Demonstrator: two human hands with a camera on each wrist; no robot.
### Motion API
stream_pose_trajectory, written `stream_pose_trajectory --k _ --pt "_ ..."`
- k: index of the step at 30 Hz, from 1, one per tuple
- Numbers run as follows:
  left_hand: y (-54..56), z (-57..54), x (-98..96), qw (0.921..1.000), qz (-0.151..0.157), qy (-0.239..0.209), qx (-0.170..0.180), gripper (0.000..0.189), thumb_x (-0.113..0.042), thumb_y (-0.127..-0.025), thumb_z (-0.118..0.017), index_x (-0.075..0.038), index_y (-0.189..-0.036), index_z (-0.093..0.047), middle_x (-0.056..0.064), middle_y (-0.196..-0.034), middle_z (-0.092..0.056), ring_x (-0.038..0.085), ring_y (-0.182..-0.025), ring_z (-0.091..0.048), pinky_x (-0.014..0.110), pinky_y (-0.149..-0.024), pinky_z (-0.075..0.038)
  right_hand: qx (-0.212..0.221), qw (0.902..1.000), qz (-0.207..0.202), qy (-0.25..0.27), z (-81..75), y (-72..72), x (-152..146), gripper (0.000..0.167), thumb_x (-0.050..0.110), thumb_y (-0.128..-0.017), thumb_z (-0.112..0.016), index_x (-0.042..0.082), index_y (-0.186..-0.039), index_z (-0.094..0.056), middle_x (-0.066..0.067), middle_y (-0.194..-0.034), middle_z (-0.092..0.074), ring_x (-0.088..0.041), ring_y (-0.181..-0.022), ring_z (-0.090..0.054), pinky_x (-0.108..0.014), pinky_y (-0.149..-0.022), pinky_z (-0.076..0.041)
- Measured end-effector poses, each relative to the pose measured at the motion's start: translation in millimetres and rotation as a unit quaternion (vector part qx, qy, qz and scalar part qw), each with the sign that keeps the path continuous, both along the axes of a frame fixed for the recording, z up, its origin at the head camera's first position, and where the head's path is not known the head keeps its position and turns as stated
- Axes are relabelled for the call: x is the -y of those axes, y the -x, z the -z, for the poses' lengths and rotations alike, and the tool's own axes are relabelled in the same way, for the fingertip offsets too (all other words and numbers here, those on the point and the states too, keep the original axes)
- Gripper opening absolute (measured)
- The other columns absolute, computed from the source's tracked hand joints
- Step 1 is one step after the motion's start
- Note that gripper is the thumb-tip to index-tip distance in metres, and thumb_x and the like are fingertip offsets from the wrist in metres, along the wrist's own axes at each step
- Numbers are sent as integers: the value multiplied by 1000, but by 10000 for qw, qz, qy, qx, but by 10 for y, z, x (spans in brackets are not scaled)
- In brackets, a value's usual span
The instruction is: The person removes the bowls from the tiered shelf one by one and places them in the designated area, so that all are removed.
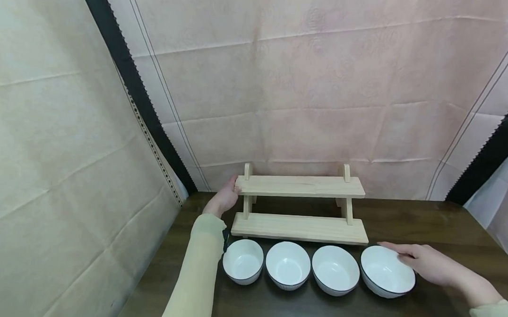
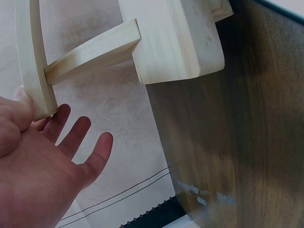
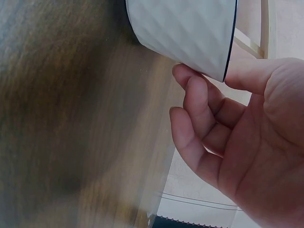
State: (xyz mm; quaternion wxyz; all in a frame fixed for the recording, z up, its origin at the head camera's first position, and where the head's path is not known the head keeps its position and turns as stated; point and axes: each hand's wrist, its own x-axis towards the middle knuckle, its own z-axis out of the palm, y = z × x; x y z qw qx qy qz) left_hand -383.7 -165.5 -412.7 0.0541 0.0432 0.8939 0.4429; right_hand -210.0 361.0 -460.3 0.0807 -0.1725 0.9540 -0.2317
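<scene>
My left hand point(image 1: 224, 198) pinches the left end of the upper board of a two-tier wooden shelf point(image 1: 299, 186). In the left wrist view, the thumb and index finger hold the board's end, while the other fingers spread free. Over on the right, my right hand point(image 1: 434, 264) grips the rim of the rightmost white bowl point(image 1: 388, 268). The right wrist view shows this bowl's faceted outside point(image 3: 185, 33) and dark rim, with the thumb at the rim and fingertips against the outer wall. Whether the bowl touches the table cannot be told.
More white bowls stand in a row before the shelf: a left one point(image 1: 243, 261), a second point(image 1: 288, 265) and a third point(image 1: 335, 270). The dark wooden table point(image 1: 409, 217) ends at a pale cloth backdrop point(image 1: 316, 95). Another cloth panel point(image 1: 66, 169) rises at the left.
</scene>
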Motion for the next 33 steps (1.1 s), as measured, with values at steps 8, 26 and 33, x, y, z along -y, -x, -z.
stream_pose_trajectory --k 8,26,33 --pt "-23 -12 -25 9999 104 95 7 60 -21 -110 -35 -13 -163 -8 12 -168 -9 31 -153 -8 52 -122 -11 146 9999 -28 60 -7 -47 -43 44 28 -104 -55 21 -147 -54 -10 -143 -58 -38 -129 -52 -37 -92 -50" --pt "-45 45 107 9995 135 215 -193 59 -25 -110 -35 -15 -163 -11 11 -168 -10 32 -154 -6 56 -121 -9 69 10000 -31 1 9 5 -3 43 25 -103 -58 26 -146 -56 -11 -140 -60 -36 -127 -54 -43 -91 -51" --pt "-59 103 235 9982 323 250 -445 64 -37 -110 -37 -14 -163 -9 13 -168 -9 33 -153 -6 57 -121 -9 111 9997 190 51 -12 -3 -19 48 37 -105 -53 17 -148 -52 -20 -140 -58 -46 -126 -54 -63 -94 -47"
